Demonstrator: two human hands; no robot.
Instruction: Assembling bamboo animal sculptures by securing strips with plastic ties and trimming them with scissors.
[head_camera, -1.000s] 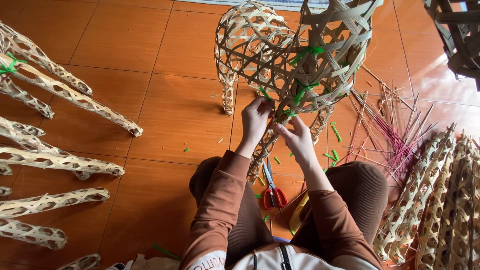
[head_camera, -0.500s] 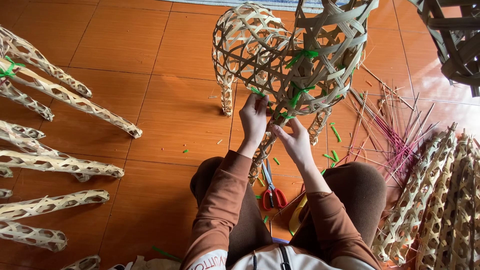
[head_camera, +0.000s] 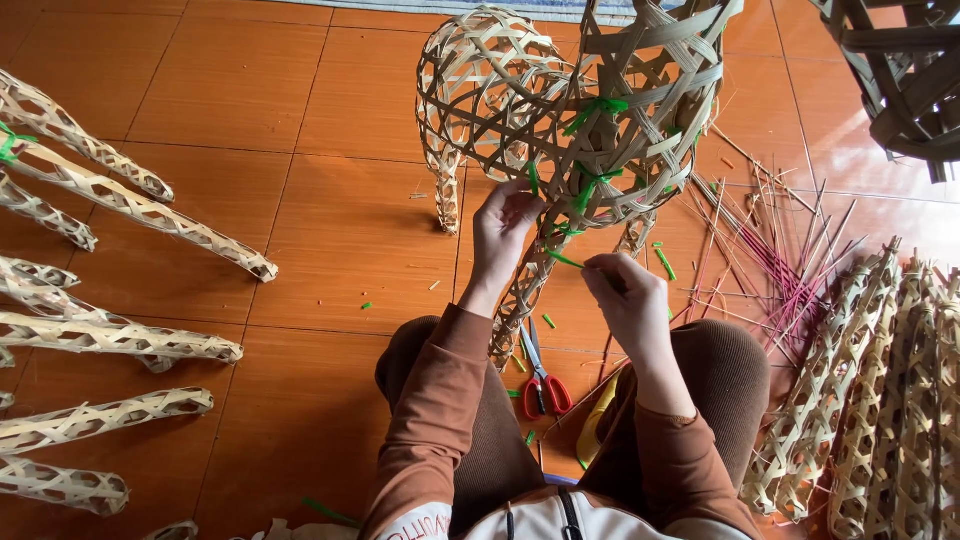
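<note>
Pinching a green plastic tie (head_camera: 563, 258), the right hand (head_camera: 630, 300) pulls beside a woven bamboo frame (head_camera: 580, 130) standing on the tiled floor (head_camera: 340, 230); left hand (head_camera: 507, 228) fingers grip its leg.

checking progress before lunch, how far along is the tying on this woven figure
Done: the woven bamboo figure has green ties knotted on its body. In hand: the left hand steadies a leg while the right hand pulls a green strip. Left: loose woven tubes lie unattached on the floor; scissors wait between the knees.
</note>
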